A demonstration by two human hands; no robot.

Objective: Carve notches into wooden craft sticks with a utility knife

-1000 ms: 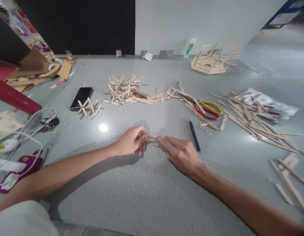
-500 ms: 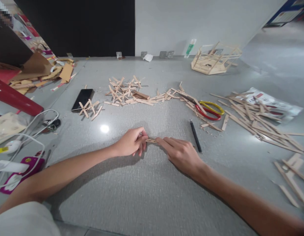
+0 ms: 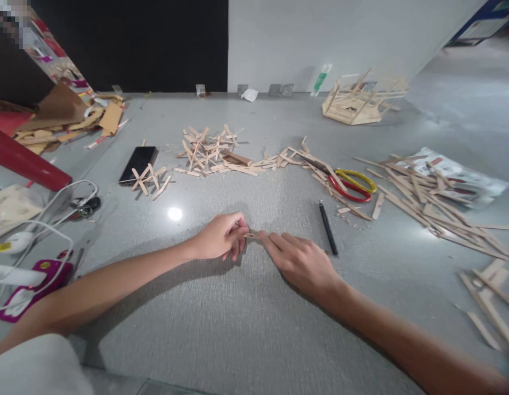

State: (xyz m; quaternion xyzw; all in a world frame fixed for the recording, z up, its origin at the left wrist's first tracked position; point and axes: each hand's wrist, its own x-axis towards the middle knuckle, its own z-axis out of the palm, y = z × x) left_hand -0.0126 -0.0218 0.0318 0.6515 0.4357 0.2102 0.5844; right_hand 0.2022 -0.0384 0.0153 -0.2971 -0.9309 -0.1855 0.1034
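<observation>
Between my hands, low over the grey tabletop (image 3: 221,318), is a small piece of thin wooden stick (image 3: 253,236), partly covered by the fingers. My left hand (image 3: 224,237) pinches its left end between thumb and fingers. From the other side my right hand (image 3: 299,257) holds the right end, its fingers pressed together and pointing left; its thumb is hidden. A black pen (image 3: 328,227) lies just beyond the right hand. Behind it, scissors (image 3: 349,186) with red and yellow handles rest among wooden sticks.
Cut stick pieces (image 3: 205,151) spread across the middle back. Longer sticks (image 3: 423,197) lie by a plastic packet at right. A wooden stick frame (image 3: 353,104) stands at the back right. A black phone (image 3: 138,164), keys (image 3: 85,207) and a purple power strip (image 3: 36,288) are at left.
My right fingertips have shifted slightly on the stick piece, and its visible part looks a little different in angle. My left hand keeps its pinch. The view has moved slightly.
</observation>
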